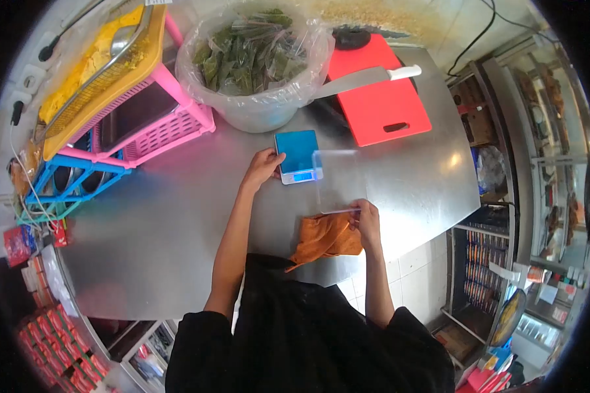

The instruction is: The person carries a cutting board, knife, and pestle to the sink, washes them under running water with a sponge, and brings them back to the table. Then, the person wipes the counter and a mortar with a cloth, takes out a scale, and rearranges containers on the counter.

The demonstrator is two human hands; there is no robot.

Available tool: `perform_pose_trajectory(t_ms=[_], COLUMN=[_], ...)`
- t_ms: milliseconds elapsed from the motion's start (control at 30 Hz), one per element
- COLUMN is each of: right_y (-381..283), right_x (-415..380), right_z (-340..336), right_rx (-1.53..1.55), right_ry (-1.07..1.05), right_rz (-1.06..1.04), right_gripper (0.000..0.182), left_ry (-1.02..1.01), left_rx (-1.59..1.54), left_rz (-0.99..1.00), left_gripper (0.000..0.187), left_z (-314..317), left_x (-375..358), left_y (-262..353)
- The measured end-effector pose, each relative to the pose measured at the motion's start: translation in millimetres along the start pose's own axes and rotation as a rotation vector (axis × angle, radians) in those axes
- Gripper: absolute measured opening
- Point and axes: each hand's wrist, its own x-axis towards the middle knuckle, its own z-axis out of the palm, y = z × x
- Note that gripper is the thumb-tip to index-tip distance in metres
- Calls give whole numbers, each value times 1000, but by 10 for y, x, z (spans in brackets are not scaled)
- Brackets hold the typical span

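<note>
A small digital scale [297,149] with a blue top and a lit display lies on the steel table. My left hand [263,167] grips its left edge, thumb on top. In my right hand [367,221] is a clear plastic tray or cover [341,183], pinched at its near right corner. The clear piece overlaps the scale's right side in this view. Just under my right hand, an orange-brown cloth [326,237] lies crumpled at the table's front edge.
Behind the scale stands a plastic-lined tub [255,111] of green leaves. A large knife [360,82] lies across a red cutting board [383,108] at the back right. Pink and blue baskets [154,118] line the left side. Shelving [482,262] stands to the right.
</note>
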Motion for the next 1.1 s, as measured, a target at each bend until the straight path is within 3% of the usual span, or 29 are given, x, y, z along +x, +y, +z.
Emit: perform_pose_trajectory(t_ms=[100, 300, 400, 500, 567, 667, 867, 967, 1100], right_y=[-41, 397, 159, -109, -267, -242, -310, -298, -316], right_x=[301, 1235, 1221, 1132, 978, 1081, 1012, 935, 926], right_z=[212, 613, 715, 773, 832, 754, 612, 538, 522], right_rx=[24, -324, -472, -731, -789, -787, -739, -801, -814], right_ry=[-191, -125, -63, 117, 283, 207, 123, 90, 142], right_rz=[-110, -356, -456, -611, -668, -725, -647, -732, -721], right_gripper=[28, 40, 42, 44, 45, 39, 28, 28, 26], left_ry=[195, 356, 407, 376, 360, 361, 315, 294, 279], left_rx=[99, -38, -226, -69, -44, 74, 146, 243, 376], left_rz=[102, 81, 144, 89, 169, 241, 274, 313, 362], left_gripper=[29, 43, 48, 49, 48, 44, 35, 33, 30], left_z=[86, 110, 177, 204, 237, 299, 381, 369, 381], left_x=[-20, 24, 100, 166, 209, 243, 150, 54, 13], left_y=[-9, -119, -28, -2, -43, -99, -96, -88, -66])
